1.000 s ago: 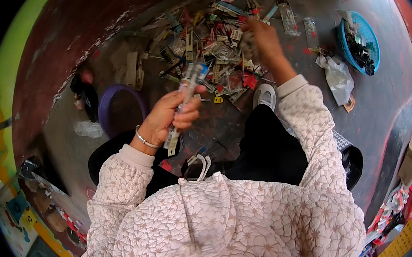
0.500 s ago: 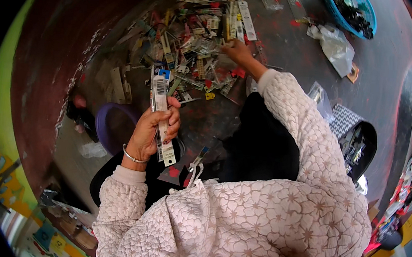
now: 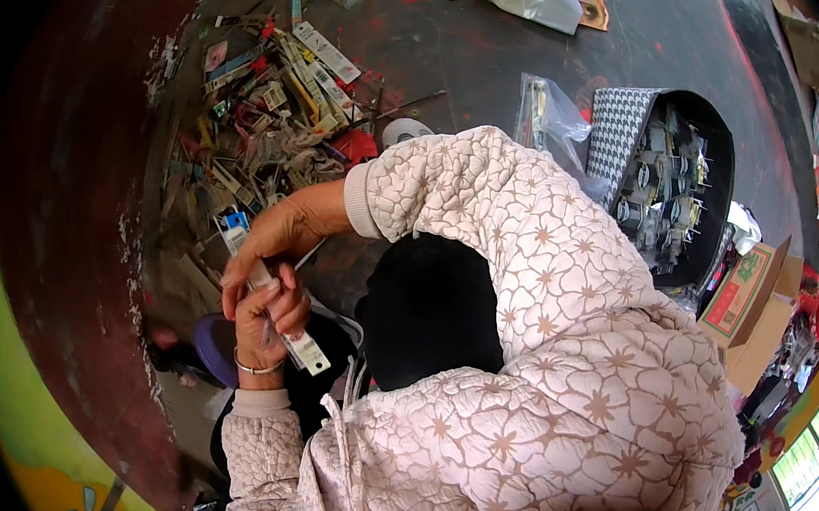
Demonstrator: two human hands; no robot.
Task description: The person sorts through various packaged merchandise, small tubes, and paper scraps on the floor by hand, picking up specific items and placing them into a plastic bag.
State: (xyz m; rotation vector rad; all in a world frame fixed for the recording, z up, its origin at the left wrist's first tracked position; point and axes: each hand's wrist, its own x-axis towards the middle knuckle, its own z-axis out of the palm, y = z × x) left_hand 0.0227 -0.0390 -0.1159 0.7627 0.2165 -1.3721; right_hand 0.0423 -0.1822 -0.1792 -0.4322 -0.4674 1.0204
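Both hands now meet at the near left, low over the floor (image 3: 471, 52). Left hand (image 3: 267, 325) is clenched around a long narrow carded pack (image 3: 276, 313) with a white and blue backing; the pack runs diagonally, its white end sticking out below the fist toward the near right, its blue end up by the right hand's fingers

Change vs a second ago: right hand (image 3: 277, 232) was stretched far out into the scrap pile, picking. It has come back and now closes over the top end of the same pack, fingers curled down on it. Half a second ago the left hand held the pack up alone, right arm still extended

Read: reach phase is over, two-handed work on the pack has begun. Can't tell whether the right hand brought a fresh piece back; its palm is hidden

Surroundings:
- pile of mixed packaging strips (image 3: 275, 112) on the floor, far left, just beyond the hands
- purple bowl (image 3: 212, 347) near left, partly behind the left wrist
- black bin (image 3: 677, 184) holding small carded items, right, with a checked sheet on its left rim
- clear plastic bag (image 3: 553, 126) between bin and right sleeve
- cardboard box (image 3: 749, 301) far right
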